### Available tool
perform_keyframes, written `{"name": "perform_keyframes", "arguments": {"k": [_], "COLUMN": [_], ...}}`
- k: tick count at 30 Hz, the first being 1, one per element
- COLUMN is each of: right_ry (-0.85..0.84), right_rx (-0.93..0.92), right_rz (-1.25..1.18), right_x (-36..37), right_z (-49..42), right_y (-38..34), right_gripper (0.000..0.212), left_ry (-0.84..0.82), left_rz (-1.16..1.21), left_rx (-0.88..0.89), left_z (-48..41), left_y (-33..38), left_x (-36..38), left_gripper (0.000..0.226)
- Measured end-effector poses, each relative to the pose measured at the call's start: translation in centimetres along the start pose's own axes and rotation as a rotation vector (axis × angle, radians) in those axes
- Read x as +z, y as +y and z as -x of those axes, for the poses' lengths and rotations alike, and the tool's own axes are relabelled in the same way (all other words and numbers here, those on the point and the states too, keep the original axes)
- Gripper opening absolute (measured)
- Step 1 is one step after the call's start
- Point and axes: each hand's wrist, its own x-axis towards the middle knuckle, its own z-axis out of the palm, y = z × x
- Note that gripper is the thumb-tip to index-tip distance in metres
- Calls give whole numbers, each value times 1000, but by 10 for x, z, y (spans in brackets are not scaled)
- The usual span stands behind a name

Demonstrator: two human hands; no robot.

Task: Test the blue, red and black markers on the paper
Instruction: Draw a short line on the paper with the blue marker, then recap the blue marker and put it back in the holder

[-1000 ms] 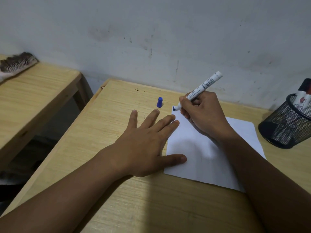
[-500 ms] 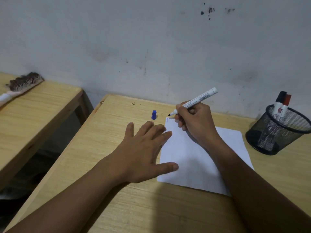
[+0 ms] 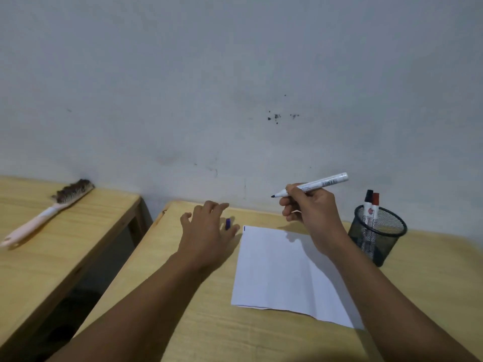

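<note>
Nearest the camera, two bare forearms are stretching forward over the wooden desk (image 3: 198, 333), and between them the paper (image 3: 282, 273) is lying flat, bearing one short blue stroke (image 3: 244, 228) at its far left corner, which suggests the blue test is done. Further out, the left hand (image 3: 206, 231) is hovering with its fingers loosely spread and curling around nothing, right beside the blue cap (image 3: 228, 223) on the desk, probably so it can pick the cap up. Over the paper's far edge, the right hand (image 3: 308, 212) is pinching the blue marker (image 3: 313, 184) between thumb and fingertips, tip raised clear of the sheet and pointing left toward the cap. Beyond, a mesh cup (image 3: 379, 233) is keeping the red marker (image 3: 375, 201) and black marker (image 3: 368, 197) upright within reach.
</note>
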Motion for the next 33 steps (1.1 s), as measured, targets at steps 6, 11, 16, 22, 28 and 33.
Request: {"name": "perform_keyframes", "arguments": {"k": [6,11,16,22,28,33], "right_ry": [-12,43,96,111,72,100], "right_rx": [-27,-90,-169,-241,-287,-262], "right_rz": [-11,-35,-42,-34,3,-48], "right_x": [-14,-23,-21,-26,-32,-36], "right_z": [30,42,57,80,92,90], "right_y": [-23,-54,-92,-128,-146,-150], "right_gripper": [17,13,16,19,21,29], "left_ry": [-96,-29,-108,-118,-115,37], "left_rz": [-45,642,1132,1214,1253,1343], "left_rx": [-54,-216,-205,-136,-71,4], "left_z": [-16,-17,-3,13,17,18], "left_y": [12,59,115,152,175,193], "left_x": [-13,-57,-112,-143,-155,-147], "left_gripper": [21,4,15,17,17,16]}}
